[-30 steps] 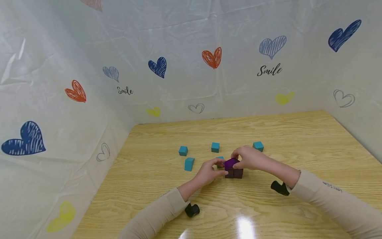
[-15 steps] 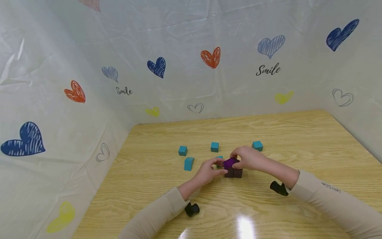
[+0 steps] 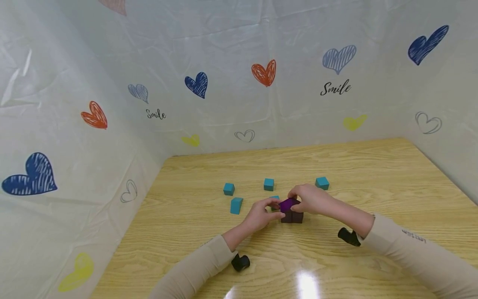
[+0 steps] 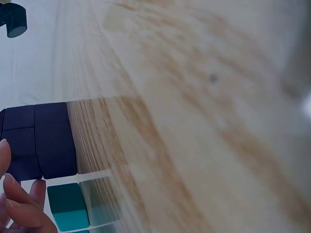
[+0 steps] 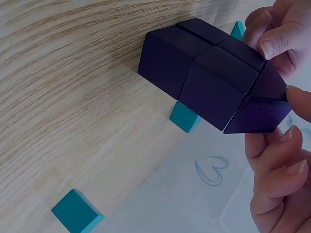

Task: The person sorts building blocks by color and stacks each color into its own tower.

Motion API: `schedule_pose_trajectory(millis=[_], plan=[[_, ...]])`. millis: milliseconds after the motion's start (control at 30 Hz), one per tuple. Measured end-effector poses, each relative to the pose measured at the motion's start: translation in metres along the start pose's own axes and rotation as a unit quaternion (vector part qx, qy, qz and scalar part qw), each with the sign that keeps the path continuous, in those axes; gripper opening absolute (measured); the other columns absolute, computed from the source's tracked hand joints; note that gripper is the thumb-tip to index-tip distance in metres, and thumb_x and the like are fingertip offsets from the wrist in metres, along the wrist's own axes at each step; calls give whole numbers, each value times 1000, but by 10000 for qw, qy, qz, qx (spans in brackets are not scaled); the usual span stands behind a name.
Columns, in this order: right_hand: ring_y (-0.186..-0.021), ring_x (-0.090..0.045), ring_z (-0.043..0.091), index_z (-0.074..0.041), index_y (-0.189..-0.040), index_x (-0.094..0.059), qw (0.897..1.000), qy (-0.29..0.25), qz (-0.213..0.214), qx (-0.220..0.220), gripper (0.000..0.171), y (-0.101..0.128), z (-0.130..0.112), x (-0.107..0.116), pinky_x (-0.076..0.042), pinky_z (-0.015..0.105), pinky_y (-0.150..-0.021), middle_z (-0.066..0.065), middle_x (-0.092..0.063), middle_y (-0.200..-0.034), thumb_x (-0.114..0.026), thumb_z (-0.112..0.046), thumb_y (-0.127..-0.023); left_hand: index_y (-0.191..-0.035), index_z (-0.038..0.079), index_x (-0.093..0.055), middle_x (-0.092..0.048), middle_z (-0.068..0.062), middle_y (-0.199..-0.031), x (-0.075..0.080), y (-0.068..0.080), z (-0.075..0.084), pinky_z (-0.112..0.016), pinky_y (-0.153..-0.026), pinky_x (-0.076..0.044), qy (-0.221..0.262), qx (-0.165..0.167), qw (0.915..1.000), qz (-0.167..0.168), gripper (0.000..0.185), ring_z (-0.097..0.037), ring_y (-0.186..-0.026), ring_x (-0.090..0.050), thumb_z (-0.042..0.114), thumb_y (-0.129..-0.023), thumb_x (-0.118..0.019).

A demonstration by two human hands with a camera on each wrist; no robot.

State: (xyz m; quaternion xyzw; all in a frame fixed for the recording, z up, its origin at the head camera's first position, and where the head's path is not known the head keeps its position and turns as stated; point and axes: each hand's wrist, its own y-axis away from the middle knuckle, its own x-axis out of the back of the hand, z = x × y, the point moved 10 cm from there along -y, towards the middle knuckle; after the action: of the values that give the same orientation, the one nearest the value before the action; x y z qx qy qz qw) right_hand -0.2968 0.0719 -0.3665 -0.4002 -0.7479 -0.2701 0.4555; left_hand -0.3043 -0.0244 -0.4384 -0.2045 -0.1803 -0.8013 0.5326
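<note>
Dark purple blocks [image 3: 291,216] form a small stack on the table, with a brighter purple, slant-faced block [image 5: 262,112] on top. The right hand [image 3: 311,198] pinches that top block between thumb and fingers, reaching over from the right. On the stack's left side, the left hand [image 3: 259,214] grips it, its thumb toward the front and fingers toward the back. In the right wrist view, the left thumb [image 5: 273,42] touches the stack near the top block. Lower blocks [image 4: 54,141] show flush seams in the left wrist view. Much of the top block is covered by fingers in the head view.
Several teal blocks lie around: one [image 3: 275,198] just behind the stack, a slanted one [image 3: 236,205] at left, others [image 3: 229,189] [image 3: 269,184] farther back, and one [image 3: 322,183] behind the right hand. The wooden table [image 3: 201,174] meets a heart-printed white sheet [image 3: 224,112].
</note>
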Motion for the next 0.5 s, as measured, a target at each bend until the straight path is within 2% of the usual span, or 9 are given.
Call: schedule_pose_trajectory(millis=[100, 267, 333, 433, 500], plan=[[-78, -59, 19, 3, -102, -64, 10000, 6, -13, 10, 30, 1, 0, -1, -49, 30, -65, 10, -65, -93, -71, -14, -79, -116, 10, -61, -65, -5, -102, 1, 0, 0, -21, -58, -39, -66, 8, 10000, -25, 38, -15, -77, -53, 23, -81, -70], [-101, -57, 35, 7, -117, -56, 9993, -369, -16, -71, 48, 6, 8, 3, -49, 42, -79, 20, -59, -111, -69, -23, -81, -118, 13, -59, -65, -5, -105, 8, 1, -1, -21, -59, -40, -324, -84, 9994, -27, 44, -20, -81, -56, 23, -78, -73], [-97, -58, 33, 8, -118, -55, 9977, -657, 96, -129, 49, 8, 13, 10, -49, 41, -77, 23, -57, -113, -68, -24, -83, -118, 12, -59, -65, -6, -105, 16, 0, 0, -21, -60, -39, -409, -175, 9990, 62, 43, -20, -83, -55, 20, -78, -73], [-77, -61, 23, 8, -116, -56, 9949, -931, 372, -147, 43, 8, 21, 22, -49, 34, -66, 24, -58, -112, -65, -20, -85, -119, 11, -59, -64, -6, -107, 28, 0, -2, -22, -56, -36, -443, -120, 9987, 212, 42, -18, -70, -49, 17, -80, -72], [-66, -58, 15, 8, -116, -56, 9930, -1053, 516, -160, 39, 7, 28, 28, -47, 29, -59, 24, -58, -110, -63, -16, -86, -121, 10, -58, -62, -6, -108, 35, -1, -5, -22, -53, -36, -419, -16, 9987, 282, 42, -16, -62, -43, 16, -81, -70]])
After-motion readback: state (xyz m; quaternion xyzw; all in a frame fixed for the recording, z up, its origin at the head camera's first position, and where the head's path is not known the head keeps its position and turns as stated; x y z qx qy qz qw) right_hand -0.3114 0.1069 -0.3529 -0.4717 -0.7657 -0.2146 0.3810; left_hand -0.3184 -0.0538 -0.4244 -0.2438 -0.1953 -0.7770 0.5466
